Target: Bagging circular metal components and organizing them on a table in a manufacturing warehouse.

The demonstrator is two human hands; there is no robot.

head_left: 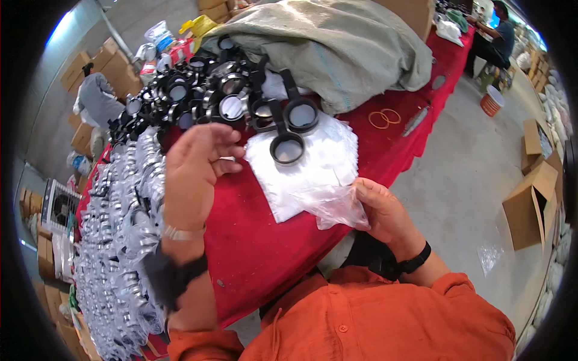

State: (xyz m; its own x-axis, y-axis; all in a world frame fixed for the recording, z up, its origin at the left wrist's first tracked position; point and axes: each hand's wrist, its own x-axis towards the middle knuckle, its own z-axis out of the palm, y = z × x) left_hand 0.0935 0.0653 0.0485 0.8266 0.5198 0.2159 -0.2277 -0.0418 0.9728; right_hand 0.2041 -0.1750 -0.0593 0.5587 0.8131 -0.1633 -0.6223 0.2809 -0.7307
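Observation:
Between thumb and fingers, my right hand [385, 210] pinches a clear plastic bag [337, 207] at the front corner of a stack of white plastic bags [325, 144]. My left hand [201, 156] is slightly blurred, its fingers apart and loosely bent, with nothing seen in them. It hovers over the table by a heap of round pieces [177, 93] with black rims, black handles and silvery faces. One such black-handled round piece [287, 148] lies on the white stack, with another round piece [301, 115] just behind it.
Rows of bagged silvery pieces [114, 240] cover the left of the red-covered table [259, 253]. A grey-green sack [337, 54] lies at the back; orange rubber bands [379, 119] rest to its front right. Open cardboard boxes [530, 204] stand on the right floor. A person [497, 39] sits far right.

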